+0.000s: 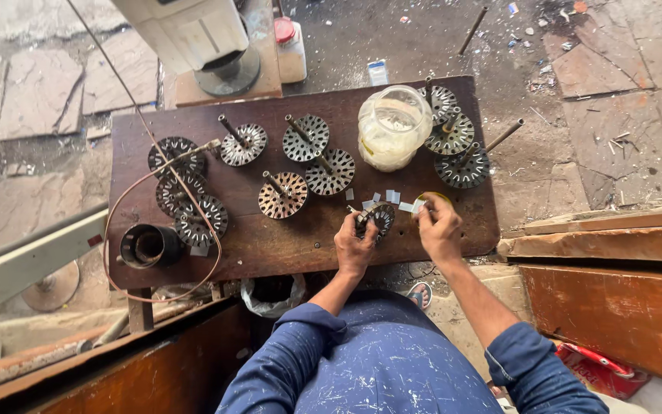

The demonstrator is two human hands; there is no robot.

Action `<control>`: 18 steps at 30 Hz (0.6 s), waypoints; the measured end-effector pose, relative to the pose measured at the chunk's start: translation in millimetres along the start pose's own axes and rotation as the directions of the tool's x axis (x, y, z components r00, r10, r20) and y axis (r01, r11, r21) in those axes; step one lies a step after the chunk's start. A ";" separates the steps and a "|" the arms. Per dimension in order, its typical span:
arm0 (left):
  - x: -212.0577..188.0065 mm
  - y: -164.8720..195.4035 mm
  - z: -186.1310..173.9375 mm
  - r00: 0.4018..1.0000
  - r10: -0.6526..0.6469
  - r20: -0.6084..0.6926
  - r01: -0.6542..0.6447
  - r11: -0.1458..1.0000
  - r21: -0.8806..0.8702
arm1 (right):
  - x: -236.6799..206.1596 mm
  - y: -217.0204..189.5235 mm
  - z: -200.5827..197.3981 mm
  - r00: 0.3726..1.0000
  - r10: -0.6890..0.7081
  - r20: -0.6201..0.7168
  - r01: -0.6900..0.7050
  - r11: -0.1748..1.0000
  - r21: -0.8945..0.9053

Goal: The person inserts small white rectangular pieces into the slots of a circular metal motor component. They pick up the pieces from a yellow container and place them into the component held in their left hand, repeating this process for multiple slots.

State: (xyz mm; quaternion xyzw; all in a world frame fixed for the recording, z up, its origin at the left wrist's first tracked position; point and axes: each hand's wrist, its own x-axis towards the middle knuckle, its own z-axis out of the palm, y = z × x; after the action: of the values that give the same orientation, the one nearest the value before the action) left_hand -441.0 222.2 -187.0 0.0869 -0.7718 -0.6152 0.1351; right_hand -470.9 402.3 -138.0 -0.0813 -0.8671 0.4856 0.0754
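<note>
Head view: we steady the slotted rotor disc (pixel 378 218) in the left hand (pixel 354 247), fingers curled round its near edge. The right hand (pixel 440 228) pinches a small white slip (pixel 418 205) just right of the disc; feed it squarely. The disc is dark, round, with radial slots, on the bench (pixel 270 245) edge.

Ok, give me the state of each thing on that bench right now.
left hand: gripping slotted disc, tilted on the bench
right hand: on yellow-rimmed round thing, grip unclear
glass jar: upright, lid off
other discs: lying flat, shafts up
dark cylinder: on its side
</note>
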 end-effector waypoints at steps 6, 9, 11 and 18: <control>12.9 8.4 -10.0 0.985 -0.053 0.164 0.077 0.986 -0.145 | -15.5 10.3 4.9 0.979 0.182 0.091 -0.200 0.939 0.278; 31.9 13.2 -20.2 0.954 -0.073 0.292 0.107 0.989 -0.099 | -24.5 6.0 10.1 0.980 0.168 0.103 -0.193 0.923 0.333; 38.8 12.9 -21.9 0.921 -0.096 0.378 0.139 0.986 -0.088 | -31.9 -1.4 14.8 0.974 0.180 0.135 -0.222 0.870 0.441; 44.6 -5.5 -28.9 0.832 0.033 0.554 0.188 0.922 -0.337 | -43.1 -26.3 30.1 0.985 -0.167 0.033 0.162 0.979 0.122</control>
State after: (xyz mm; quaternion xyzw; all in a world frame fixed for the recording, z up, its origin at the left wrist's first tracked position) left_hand -474.3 180.8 -181.9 -0.0894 -0.6403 -0.7559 -0.1037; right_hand -437.0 354.6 -133.4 0.0059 -0.8418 0.5301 0.1015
